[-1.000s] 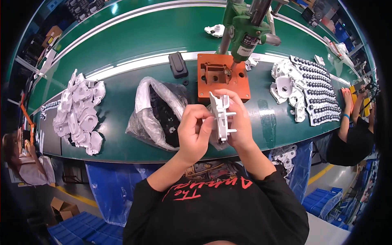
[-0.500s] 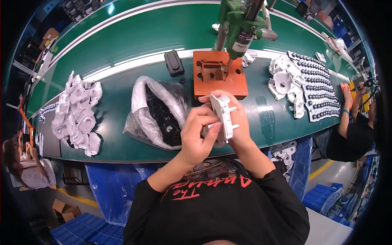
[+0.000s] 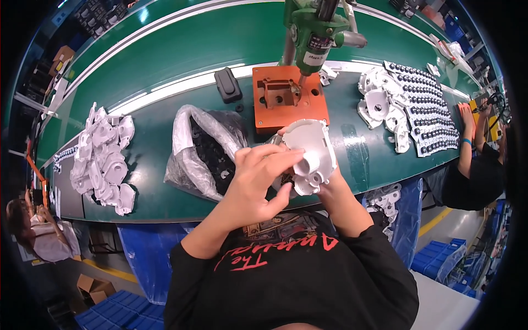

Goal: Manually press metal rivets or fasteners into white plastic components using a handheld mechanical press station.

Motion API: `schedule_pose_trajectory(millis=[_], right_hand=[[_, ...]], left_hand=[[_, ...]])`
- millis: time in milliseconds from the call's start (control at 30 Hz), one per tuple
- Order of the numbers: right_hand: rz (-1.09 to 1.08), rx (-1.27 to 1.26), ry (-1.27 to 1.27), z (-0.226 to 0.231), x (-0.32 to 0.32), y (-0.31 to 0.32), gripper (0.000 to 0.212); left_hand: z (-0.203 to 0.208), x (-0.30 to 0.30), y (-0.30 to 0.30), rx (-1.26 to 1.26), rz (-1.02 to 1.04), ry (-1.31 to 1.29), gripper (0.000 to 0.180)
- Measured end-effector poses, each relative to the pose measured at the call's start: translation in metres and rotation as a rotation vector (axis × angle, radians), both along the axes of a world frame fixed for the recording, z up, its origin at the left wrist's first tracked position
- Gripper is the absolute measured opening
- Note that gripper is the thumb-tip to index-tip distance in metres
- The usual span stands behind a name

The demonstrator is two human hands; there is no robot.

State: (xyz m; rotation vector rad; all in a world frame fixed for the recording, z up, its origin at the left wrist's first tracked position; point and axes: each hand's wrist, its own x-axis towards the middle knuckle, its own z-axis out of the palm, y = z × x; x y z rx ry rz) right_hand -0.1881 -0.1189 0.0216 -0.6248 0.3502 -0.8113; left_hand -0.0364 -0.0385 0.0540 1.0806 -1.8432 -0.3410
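A white moulded plastic housing [image 3: 316, 140] with a short round tube is up in front of my chest, near the front edge of the bench. My right hand [image 3: 329, 190] grips it from behind and below; most of those fingers are hidden by the housing. At its left side, my left hand [image 3: 258, 179] has its fingers stretched out and its thumb apart, with fingertips touching the housing by the tube. Just beyond both hands stands an orange fixture block [image 3: 264, 118] with a recessed pocket, under a green press [image 3: 313, 38] whose ram reaches down to the block.
An open plastic bag [image 3: 184, 159] of small black parts lies left of my hands. White housings [image 3: 102, 159] are piled farther left; more housings [image 3: 379, 102] sit right, beside rows of black-fitted parts [image 3: 426, 110]. A black case [image 3: 227, 85] lies behind the bag. Co-workers sit at both sides.
The housing has turned from edge-on to show its broad inner face and tube. My left hand's fingers have opened out across it. The view has shifted slightly.
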Motion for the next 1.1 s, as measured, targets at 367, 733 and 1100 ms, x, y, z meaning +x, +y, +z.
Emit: schedule_pose_trajectory(millis=[367,733,1100], right_hand=[[0.028,0.122,-0.158,-0.007,0.007,0.012,0.040],[0.222,-0.217,0.225,0.003,-0.003,0.004,0.023],[-0.030,-0.475,0.325,0.005,-0.031,0.009,0.015]], left_hand=[[-0.030,-0.002,-0.026,-0.226,-0.093,-0.065,0.055],[0.002,0.035,-0.068,-0.068,0.172,0.367,0.019],[-0.045,0.020,-0.149,-0.283,0.140,-0.468,0.008]])
